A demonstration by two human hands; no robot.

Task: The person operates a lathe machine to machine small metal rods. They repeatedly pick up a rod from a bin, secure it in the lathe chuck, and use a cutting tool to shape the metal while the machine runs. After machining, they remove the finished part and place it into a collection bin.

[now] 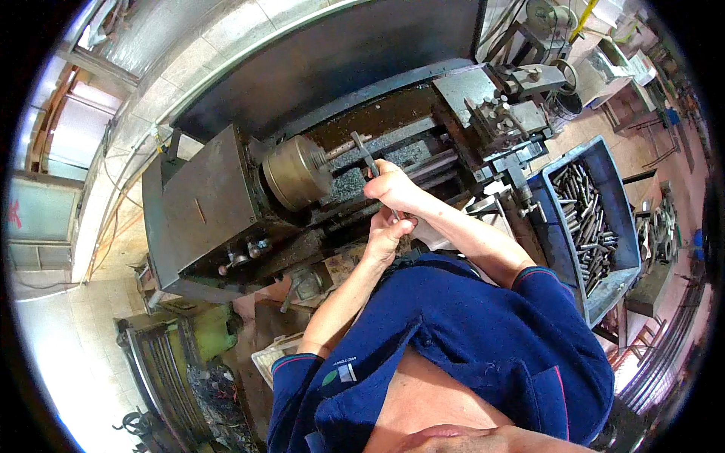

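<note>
My right hand point(390, 186) is closed round a slim grey metal tool that looks like a caliper point(365, 153). Its far end crosses a thin metal rod point(343, 149), which sticks out of the round chuck point(297, 174) of a lathe. Whether tool and rod touch, I cannot tell. Just below and nearer to me, my left hand point(388, 235) has its fingers curled together. A small dark piece shows at those fingertips, too hidden to name.
The lathe's headstock point(208, 208) with its levers stands left, its tool post point(498, 117) right. Metal chips point(349, 183) lie under the rod. A blue crate point(630, 226) of metal pins stands at the right. Behind the lathe rises a dark splash guard point(325, 64).
</note>
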